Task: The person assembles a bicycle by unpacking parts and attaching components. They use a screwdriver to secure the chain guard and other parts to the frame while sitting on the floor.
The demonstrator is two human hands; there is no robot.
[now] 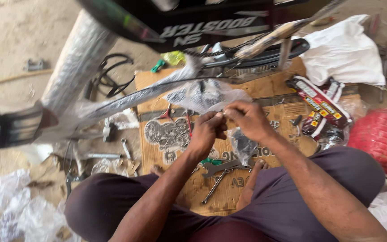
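Both my hands meet in front of me over a sheet of cardboard (265,89). My left hand (207,132) and my right hand (247,118) pinch a small part between their fingertips, just below a crumpled clear plastic bag (204,95); the part is too small to make out. The bag hangs on a plastic-wrapped bicycle frame tube (126,101) that crosses above my hands. A second small plastic bag (242,145) dangles under my right wrist. Below my hands a spanner (222,166) lies on the cardboard between my crossed legs.
A thick wrapped tube (77,58) slants at the left, a black frame part (193,22) on top. Red-and-white packets (321,105), a white cloth (343,49) and a red ribbed object (381,139) lie right. Loose tools (108,154) and crumpled plastic (10,201) lie left.
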